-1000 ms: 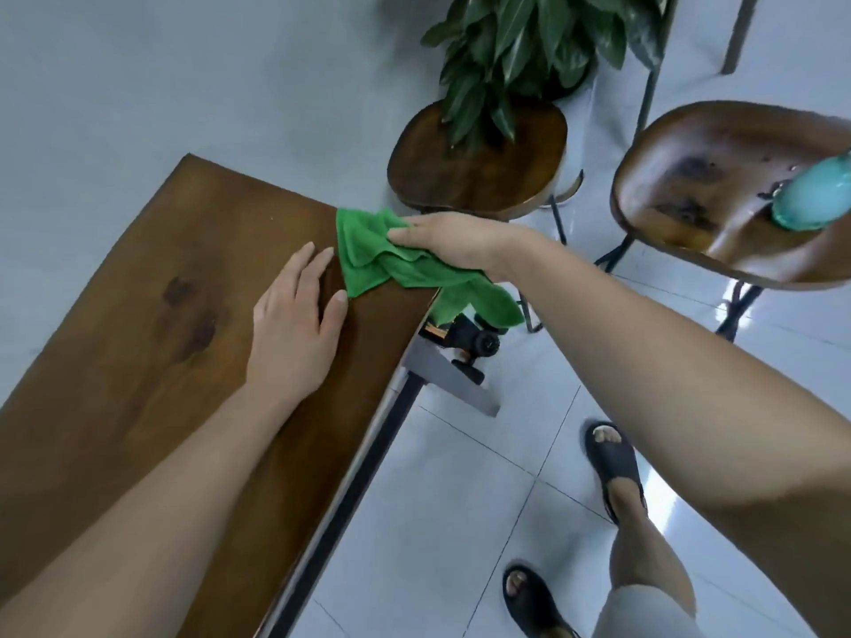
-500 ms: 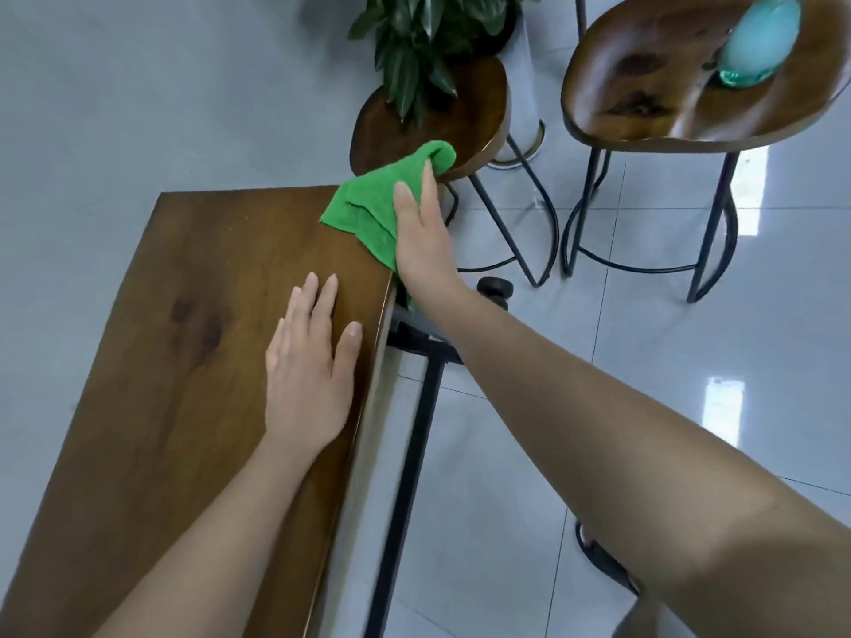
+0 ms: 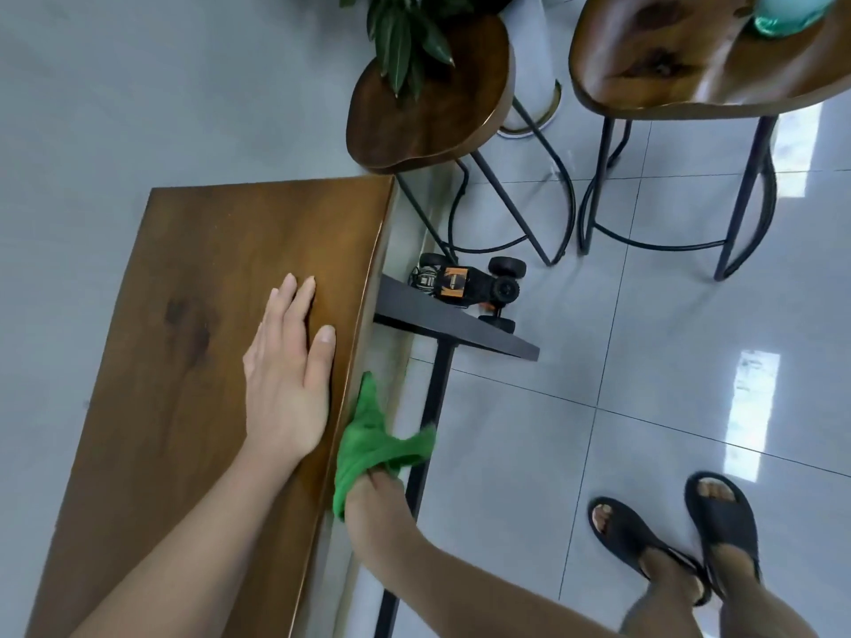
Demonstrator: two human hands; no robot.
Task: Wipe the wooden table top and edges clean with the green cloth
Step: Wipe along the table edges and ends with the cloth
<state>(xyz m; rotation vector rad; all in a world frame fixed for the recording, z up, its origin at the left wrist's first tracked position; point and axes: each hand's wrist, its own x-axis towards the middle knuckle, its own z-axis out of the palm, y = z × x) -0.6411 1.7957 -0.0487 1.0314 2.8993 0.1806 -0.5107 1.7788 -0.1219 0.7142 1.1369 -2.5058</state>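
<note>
Right hand [image 3: 375, 511] closed in a grip on the green cloth [image 3: 368, 442], pressing it against the right side edge of the wooden table [image 3: 193, 278]. The cloth's long axis runs along that edge, its tapered end pointing toward the table's far end. Left hand [image 3: 288, 375] lies flat, fingers extended, on the table top, holding nothing.

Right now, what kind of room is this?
Probably a home or casual lounge, not a workshop: glossy tiled floor, wooden stools on metal legs beside a potted plant, and a toy car under the wooden table.
</note>
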